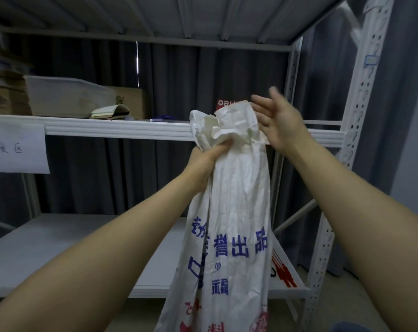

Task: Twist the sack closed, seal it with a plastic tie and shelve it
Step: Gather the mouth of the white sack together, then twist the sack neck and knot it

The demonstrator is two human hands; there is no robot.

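Observation:
A white woven sack (232, 224) with blue and red printed characters hangs in front of me, its neck gathered into a bunch. My left hand (203, 156) is shut on that neck just below the crumpled mouth. My right hand (278, 121) is open with fingers spread, at the right of the sack's mouth and slightly blurred; whether it touches the sack is unclear. Several red plastic ties (283, 271) lie on the lower shelf (83, 248) to the right of the sack.
A white metal rack stands ahead, its middle shelf (119, 128) holding a clear plastic bin (66, 97), cardboard boxes (4, 92), a notebook (109, 112) and a red item (227, 104). A perforated upright (361, 104) rises at right. A paper label (16, 149) hangs at left.

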